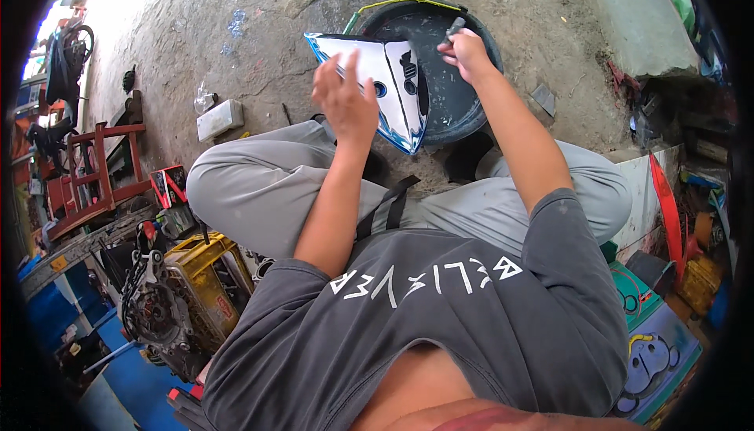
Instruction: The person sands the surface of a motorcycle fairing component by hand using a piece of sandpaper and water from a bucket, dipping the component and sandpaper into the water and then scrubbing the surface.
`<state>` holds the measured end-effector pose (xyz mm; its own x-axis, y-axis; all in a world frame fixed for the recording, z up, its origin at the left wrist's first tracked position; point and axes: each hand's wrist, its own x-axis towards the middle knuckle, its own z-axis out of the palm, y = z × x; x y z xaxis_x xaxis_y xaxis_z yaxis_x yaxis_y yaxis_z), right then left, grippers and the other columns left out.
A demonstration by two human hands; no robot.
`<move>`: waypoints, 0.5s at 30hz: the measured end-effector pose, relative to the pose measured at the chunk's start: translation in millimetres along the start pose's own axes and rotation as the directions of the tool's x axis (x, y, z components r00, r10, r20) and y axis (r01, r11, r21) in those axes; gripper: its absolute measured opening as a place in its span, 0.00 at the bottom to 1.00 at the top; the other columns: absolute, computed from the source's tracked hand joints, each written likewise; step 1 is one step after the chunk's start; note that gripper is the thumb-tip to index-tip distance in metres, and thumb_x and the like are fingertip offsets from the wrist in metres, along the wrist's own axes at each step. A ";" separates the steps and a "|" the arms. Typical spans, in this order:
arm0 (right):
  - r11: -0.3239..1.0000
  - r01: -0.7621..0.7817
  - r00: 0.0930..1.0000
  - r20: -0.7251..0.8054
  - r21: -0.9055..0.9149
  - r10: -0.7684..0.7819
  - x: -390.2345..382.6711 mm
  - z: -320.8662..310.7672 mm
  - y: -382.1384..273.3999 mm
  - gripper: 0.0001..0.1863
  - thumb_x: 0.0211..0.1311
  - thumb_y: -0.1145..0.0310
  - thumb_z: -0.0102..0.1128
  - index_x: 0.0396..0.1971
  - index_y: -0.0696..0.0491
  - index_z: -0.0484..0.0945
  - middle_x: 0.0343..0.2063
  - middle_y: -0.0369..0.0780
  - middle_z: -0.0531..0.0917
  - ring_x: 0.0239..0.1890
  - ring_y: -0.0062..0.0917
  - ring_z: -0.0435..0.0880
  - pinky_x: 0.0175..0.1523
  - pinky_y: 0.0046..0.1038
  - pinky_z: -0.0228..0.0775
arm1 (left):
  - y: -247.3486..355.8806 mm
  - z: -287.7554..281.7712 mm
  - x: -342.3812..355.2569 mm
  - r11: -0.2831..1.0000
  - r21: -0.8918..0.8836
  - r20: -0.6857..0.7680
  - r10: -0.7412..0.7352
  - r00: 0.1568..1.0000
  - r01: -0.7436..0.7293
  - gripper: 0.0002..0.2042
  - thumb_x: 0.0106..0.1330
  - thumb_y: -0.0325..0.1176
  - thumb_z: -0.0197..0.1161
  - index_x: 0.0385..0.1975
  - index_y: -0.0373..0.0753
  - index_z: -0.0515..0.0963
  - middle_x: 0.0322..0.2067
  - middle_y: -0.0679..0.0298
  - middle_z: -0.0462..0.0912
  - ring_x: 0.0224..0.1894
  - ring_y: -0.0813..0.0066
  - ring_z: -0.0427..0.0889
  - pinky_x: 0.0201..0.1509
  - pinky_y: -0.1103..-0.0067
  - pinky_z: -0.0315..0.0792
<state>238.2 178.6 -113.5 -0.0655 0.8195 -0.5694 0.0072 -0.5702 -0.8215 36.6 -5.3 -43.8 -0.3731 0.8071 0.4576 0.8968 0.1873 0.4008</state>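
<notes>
A white pointed panel with blue edges and dark markings (389,66), like a motorcycle fairing piece, leans over the left side of a round black basin (452,121). My left hand (345,101) is over the panel's left part, fingers apart and holding nothing. Whether its fingertips touch the surface I cannot tell. Over the basin's right side, my right hand (470,56) is closed round a small dark grey object (455,29) that sticks up past the fingers; its kind is unclear. A thin yellow-green hose (404,1) curves along the basin's far rim.
I sit on rough concrete floor (275,7), the basin before my legs. At left lie a white box (220,120) and a red-brown wooden frame (98,164). A yellow crate (208,274) stands by engine parts (153,305). A red panel (666,203) leans at right.
</notes>
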 end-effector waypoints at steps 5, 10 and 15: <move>0.933 -0.039 0.971 -0.235 -0.357 -0.050 18.1 -22.1 39.3 0.11 0.68 0.73 0.52 0.43 0.56 0.83 0.34 0.46 0.89 0.35 0.34 0.89 0.44 0.37 0.78 | -16.2 23.2 -9.1 0.986 -0.095 0.307 0.159 0.938 -0.136 0.24 0.68 0.36 0.71 0.65 0.44 0.83 0.71 0.54 0.78 0.76 0.48 0.71 0.79 0.54 0.58; 0.975 -0.130 0.988 -0.100 -0.181 0.114 -1.7 -2.5 35.2 0.09 0.73 0.74 0.50 0.45 0.59 0.78 0.38 0.49 0.88 0.41 0.44 0.92 0.49 0.47 0.82 | -2.9 15.3 -10.8 0.986 -0.025 0.375 0.165 0.912 -0.167 0.28 0.67 0.45 0.72 0.67 0.43 0.81 0.73 0.53 0.76 0.77 0.46 0.68 0.80 0.53 0.56; 0.928 -0.319 0.771 0.622 0.191 0.137 -33.9 20.6 -19.2 0.07 0.82 0.73 0.47 0.48 0.58 0.75 0.39 0.51 0.87 0.52 0.53 0.91 0.58 0.51 0.87 | -3.3 13.4 -9.9 0.981 0.044 0.379 0.157 0.912 -0.187 0.32 0.65 0.51 0.72 0.68 0.45 0.81 0.74 0.52 0.73 0.77 0.45 0.66 0.77 0.52 0.59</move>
<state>219.7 160.6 -77.8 -0.6701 0.5181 -0.5316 -0.1633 -0.8015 -0.5753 40.5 -6.4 -60.3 -0.1098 0.9776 0.1796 0.9603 0.0576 0.2731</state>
